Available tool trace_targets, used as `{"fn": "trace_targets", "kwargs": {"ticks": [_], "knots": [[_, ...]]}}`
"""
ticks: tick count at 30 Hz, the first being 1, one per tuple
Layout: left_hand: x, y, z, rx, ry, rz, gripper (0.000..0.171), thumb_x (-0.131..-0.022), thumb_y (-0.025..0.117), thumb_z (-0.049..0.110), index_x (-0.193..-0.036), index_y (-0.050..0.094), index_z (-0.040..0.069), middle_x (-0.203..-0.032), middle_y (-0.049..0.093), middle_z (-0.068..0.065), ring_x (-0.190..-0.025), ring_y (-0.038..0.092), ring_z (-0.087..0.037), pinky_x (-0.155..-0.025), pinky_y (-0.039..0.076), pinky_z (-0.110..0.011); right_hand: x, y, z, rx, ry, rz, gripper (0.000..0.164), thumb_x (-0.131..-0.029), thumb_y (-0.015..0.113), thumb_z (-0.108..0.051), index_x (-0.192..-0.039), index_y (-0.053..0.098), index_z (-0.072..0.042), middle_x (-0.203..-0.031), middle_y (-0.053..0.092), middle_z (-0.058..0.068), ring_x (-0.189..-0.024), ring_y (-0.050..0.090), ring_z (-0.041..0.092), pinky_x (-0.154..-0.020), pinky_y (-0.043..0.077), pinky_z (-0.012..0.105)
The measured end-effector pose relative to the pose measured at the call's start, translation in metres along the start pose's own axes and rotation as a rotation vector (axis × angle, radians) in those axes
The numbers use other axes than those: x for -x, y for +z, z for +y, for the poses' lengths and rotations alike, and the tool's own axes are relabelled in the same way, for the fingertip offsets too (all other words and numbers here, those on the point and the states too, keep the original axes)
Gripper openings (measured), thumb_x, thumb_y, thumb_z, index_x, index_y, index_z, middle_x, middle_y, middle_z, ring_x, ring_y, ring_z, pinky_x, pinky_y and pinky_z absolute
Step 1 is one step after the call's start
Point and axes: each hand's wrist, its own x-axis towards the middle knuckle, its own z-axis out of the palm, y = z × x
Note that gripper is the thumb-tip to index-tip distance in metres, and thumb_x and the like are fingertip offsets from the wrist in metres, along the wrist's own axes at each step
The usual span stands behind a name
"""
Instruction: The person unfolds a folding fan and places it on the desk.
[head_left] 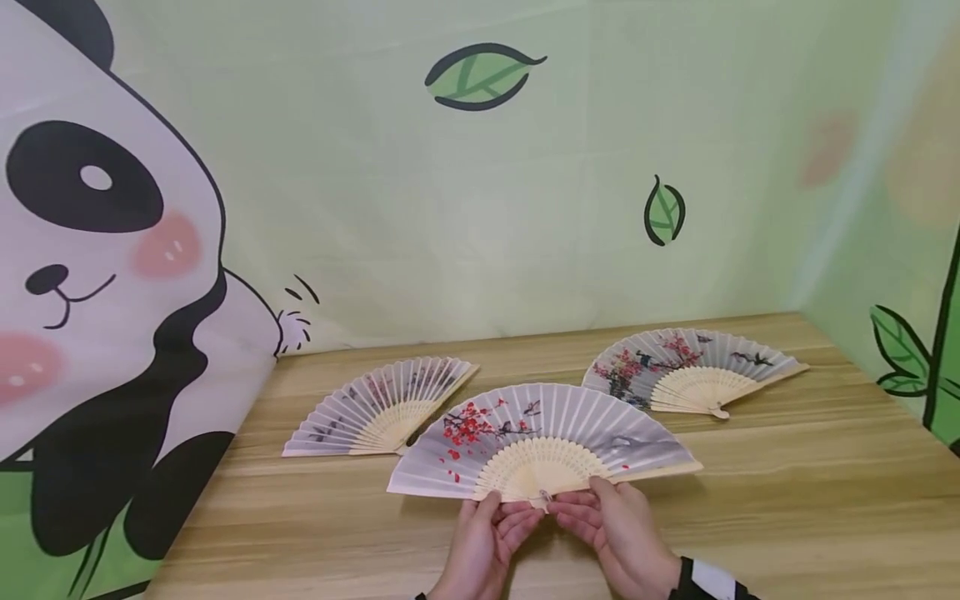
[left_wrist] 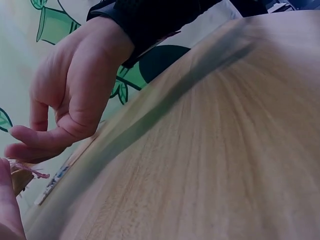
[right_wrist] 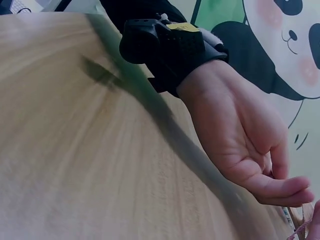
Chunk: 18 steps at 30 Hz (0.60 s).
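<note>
An open folding fan with red blossoms on pale cloth and cream ribs is held up above the table in the head view. My left hand pinches its lower edge left of the pivot, thumb in front and fingers beneath. To the right of the pivot, my right hand grips the lower ribs the same way. The left wrist view looks across at the right hand, its fingers curled. Across in the right wrist view is the left hand; most of the fan is out of that frame.
Two more spread fans lie on the wooden table: a pale one behind left and a blossom-patterned one behind right. Cloth walls printed with a panda and leaves stand behind and at the sides.
</note>
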Motion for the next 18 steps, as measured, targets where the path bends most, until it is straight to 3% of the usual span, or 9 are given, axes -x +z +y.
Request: {"fn": "trace_targets", "kwargs": {"ticks": [8, 13, 18], "knots": [[0.008, -0.005, -0.002, 0.031, -0.059, 0.033, 0.026, -0.106, 0.027, 0.009, -0.127, 0.019, -0.004, -0.083, 0.059, -0.012, -0.073, 0.069, -0.019, -0.079, 0.056, -0.029, 0.004, -0.004, 0.007, -0.007, 0.05, 0.012, 0.022, -0.105, 0.028, -0.01, -0.118, 0.029, 0.009, -0.086, 0.065, 0.018, -0.073, 0.069, 0.019, -0.069, 0.057, 0.03], [0.009, -0.007, -0.003, 0.025, -0.063, 0.025, 0.024, -0.106, 0.026, 0.009, -0.125, 0.019, -0.005, -0.084, 0.059, -0.014, -0.075, 0.07, -0.02, -0.08, 0.056, -0.03, 0.002, -0.006, 0.011, -0.033, 0.067, 0.011, 0.022, -0.105, 0.028, -0.01, -0.117, 0.031, 0.008, -0.086, 0.065, 0.018, -0.072, 0.069, 0.019, -0.071, 0.058, 0.031], [0.009, -0.01, -0.001, -0.012, -0.111, -0.002, 0.025, -0.107, 0.024, 0.009, -0.125, 0.019, -0.006, -0.088, 0.061, -0.016, -0.08, 0.07, -0.022, -0.083, 0.055, -0.032, 0.002, -0.01, 0.015, -0.05, 0.078, 0.029, 0.021, -0.105, 0.029, -0.008, -0.115, 0.035, 0.01, -0.084, 0.065, 0.018, -0.071, 0.069, 0.018, -0.072, 0.058, 0.031]]}}
